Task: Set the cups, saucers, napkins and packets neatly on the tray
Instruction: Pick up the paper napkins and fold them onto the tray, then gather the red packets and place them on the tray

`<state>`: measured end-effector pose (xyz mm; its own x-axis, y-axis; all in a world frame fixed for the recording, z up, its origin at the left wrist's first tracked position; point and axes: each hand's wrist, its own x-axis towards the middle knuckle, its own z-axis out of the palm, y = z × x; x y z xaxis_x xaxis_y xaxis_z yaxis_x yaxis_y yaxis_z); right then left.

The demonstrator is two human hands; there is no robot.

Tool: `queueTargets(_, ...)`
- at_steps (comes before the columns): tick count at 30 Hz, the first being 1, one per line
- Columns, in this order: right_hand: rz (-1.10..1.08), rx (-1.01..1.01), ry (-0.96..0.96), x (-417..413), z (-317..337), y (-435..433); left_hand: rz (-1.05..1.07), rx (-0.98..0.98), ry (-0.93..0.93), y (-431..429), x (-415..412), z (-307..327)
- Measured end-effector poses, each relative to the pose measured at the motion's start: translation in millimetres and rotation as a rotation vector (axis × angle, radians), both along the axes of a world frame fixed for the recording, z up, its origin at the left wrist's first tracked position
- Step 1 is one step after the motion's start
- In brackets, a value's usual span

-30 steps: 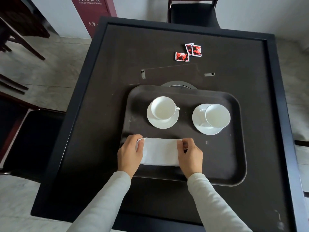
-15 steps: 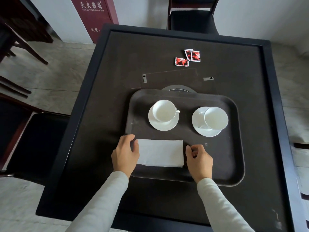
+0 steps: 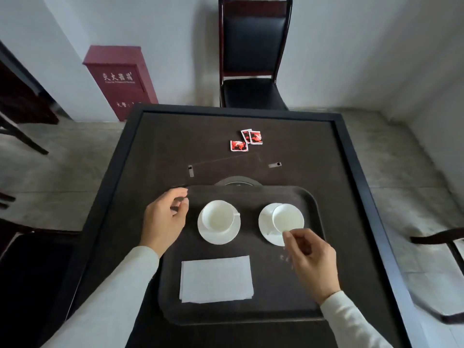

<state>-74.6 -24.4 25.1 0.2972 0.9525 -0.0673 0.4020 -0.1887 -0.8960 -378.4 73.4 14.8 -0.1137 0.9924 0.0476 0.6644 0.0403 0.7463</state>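
A dark tray [image 3: 296, 307] lies on the table's near half. On it stand two white cups on white saucers: the left cup [image 3: 218, 217] sits centred on its saucer [image 3: 218, 234], the right cup [image 3: 288, 218] sits off-centre on its saucer [image 3: 266, 222]. A folded white napkin [image 3: 216, 278] lies flat at the tray's front left. Three red packets [image 3: 246, 140] lie on the table beyond the tray. My left hand [image 3: 164, 219] hovers at the tray's left rim, fingers loosely curled, holding nothing. My right hand [image 3: 311, 262] is just in front of the right saucer, fingers apart, empty.
The dark table [image 3: 155, 146] has a raised black rim. A round inset [image 3: 238, 181] shows behind the tray. A black chair [image 3: 253, 54] stands at the far side, a red cabinet [image 3: 120, 79] by the wall, other chairs [image 3: 447, 247] at both sides.
Both hands let go of the napkin, which now lies flat on the tray. They moved forward, the left to the tray's left rim, the right toward the right saucer. The view tilted up.
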Motion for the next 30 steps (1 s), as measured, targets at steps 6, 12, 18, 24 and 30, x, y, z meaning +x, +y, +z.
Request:
queueTargets(6,0.102,-0.014,-0.032,37.4,23.7,106.8,-0.129,-0.191,-0.157,89.6,49.4,37.0)
queueTargets(12,0.217,-0.131,-0.062,55.2,3.1,218.0,-0.149,-0.284,-0.081,170.9,96.8,35.1)
queueTargets(18,0.217,-0.266,0.015,37.5,-53.6,295.3,-0.116,-0.287,-0.048,241.9,117.4,-6.8)
queueTargets(24,0.235,-0.273,-0.317,8.3,-96.4,345.9,-0.140,-0.279,-0.022,289.4,117.5,-49.3)
queueTargets(30,0.448,-0.079,-0.600,-27.8,-100.8,391.5,-0.144,-0.303,-0.034,308.8,107.9,-70.5)
